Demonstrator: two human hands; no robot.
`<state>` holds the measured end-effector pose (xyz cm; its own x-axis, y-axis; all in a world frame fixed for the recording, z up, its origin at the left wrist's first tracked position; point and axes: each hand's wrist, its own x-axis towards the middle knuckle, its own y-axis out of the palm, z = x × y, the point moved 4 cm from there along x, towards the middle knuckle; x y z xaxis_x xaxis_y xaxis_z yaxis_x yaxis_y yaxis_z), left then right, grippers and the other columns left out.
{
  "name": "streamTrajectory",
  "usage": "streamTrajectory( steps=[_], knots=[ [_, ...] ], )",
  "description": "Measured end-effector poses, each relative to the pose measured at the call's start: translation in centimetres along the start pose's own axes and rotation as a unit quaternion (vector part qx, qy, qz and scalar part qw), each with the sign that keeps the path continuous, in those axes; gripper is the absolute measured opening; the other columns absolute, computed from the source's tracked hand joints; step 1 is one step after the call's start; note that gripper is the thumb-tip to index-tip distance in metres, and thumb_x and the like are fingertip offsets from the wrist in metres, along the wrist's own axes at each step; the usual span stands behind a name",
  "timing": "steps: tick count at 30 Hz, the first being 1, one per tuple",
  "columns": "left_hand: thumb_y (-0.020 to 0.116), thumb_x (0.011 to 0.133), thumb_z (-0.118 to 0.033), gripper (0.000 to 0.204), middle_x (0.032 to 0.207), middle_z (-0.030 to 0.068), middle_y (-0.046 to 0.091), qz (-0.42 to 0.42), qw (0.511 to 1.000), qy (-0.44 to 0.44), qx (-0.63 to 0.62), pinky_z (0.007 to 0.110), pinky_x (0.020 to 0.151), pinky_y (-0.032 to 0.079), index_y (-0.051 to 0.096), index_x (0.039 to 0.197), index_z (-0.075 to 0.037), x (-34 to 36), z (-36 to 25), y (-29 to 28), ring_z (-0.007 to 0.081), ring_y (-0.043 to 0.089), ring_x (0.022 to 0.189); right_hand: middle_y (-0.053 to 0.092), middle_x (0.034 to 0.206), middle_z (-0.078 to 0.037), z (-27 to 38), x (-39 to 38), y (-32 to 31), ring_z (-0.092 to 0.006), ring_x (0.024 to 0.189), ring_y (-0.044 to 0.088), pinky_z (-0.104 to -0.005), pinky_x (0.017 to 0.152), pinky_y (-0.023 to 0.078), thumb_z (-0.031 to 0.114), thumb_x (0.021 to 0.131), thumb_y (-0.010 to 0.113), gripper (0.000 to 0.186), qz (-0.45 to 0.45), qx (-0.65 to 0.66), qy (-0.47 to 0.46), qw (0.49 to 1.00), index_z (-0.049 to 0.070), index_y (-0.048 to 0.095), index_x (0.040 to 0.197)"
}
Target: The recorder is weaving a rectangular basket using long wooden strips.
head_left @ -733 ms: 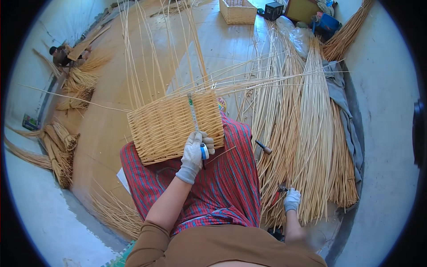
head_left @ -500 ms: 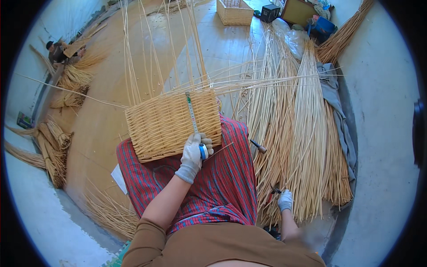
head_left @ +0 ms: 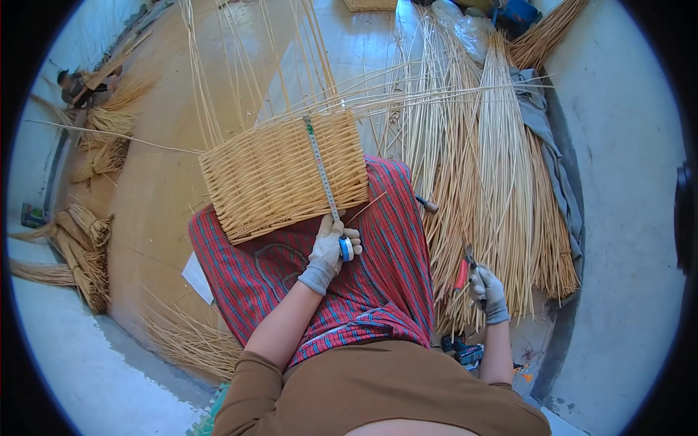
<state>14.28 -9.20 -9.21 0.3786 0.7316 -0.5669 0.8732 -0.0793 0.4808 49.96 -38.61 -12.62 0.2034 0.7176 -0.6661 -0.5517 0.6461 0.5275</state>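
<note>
The basket [head_left: 283, 178] is found resting on the striped cloth [head_left: 396, 240], long axis left to right, just far of the nearer left hand [head_left: 332, 248], by which a tape measure [head_left: 347, 250] is gripped; pliers [head_left: 462, 275], partly hidden, are seemingly clasped by the right hand [head_left: 488, 291].

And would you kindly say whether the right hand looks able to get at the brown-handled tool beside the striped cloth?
Probably yes: the way over the stalks to the tool looks free, though the right hand already holds red-handled pliers.
</note>
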Motion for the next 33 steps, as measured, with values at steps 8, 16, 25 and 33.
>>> streamTrajectory(
  steps=[8, 16, 25, 33],
  knots=[
    [0.049, 0.112, -0.027, 0.027, 0.087, 0.0115, 0.067, 0.046, 0.986, 0.143, 0.073, 0.037, 0.065, 0.062, 0.057, 0.116, -0.001, -0.7, -1.5, -1.1, 0.0185, 0.066, 0.069, 0.054, 0.148, -0.020, -5.2, 3.6, 16.1, -0.0309, 0.137, 0.055, -0.0376, 0.115, 0.042, 0.056, 0.102, 0.058, 0.092, 0.047, -0.616, -0.086, 0.782, 0.005, 0.017, 0.167],
    [0.049, 0.113, -0.032, 0.030, 0.079, 0.0076, 0.067, -0.072, 0.985, 0.146, 0.062, 0.033, 0.058, 0.059, 0.058, 0.110, -0.004, -4.4, -3.4, -7.5, 0.0146, 0.064, 0.062, 0.040, 0.159, -0.021, -5.2, 4.0, 16.6, -0.0288, 0.150, 0.036, -0.0378, 0.124, 0.026, 0.054, 0.096, 0.065, 0.102, 0.096, -0.407, -0.032, 0.908, -0.002, 0.014, 0.166],
    [0.049, 0.112, -0.033, 0.032, 0.080, 0.0092, 0.068, -0.103, 0.988, 0.114, 0.021, 0.035, 0.058, 0.061, 0.057, 0.112, -0.002, -3.3, -3.5, -7.6, 0.0176, 0.066, 0.062, 0.052, 0.131, -0.004, -4.9, 6.2, 14.6, -0.0154, 0.117, 0.052, -0.0318, 0.104, 0.043, 0.039, 0.102, 0.063, 0.075, -0.034, -0.284, -0.128, 0.950, 0.003, 0.031, 0.160],
    [0.049, 0.112, -0.031, 0.034, 0.083, 0.0103, 0.069, -0.096, 0.988, 0.116, 0.047, 0.033, 0.057, 0.060, 0.054, 0.127, -0.001, -3.0, -3.1, -7.0, 0.0176, 0.067, 0.064, 0.064, 0.095, 0.002, -0.6, 4.5, 17.0, -0.0106, 0.080, 0.059, -0.0269, 0.075, 0.050, 0.020, 0.104, 0.064, 0.046, -0.126, -0.199, -0.260, 0.936, 0.007, 0.051, 0.146]
  ],
)
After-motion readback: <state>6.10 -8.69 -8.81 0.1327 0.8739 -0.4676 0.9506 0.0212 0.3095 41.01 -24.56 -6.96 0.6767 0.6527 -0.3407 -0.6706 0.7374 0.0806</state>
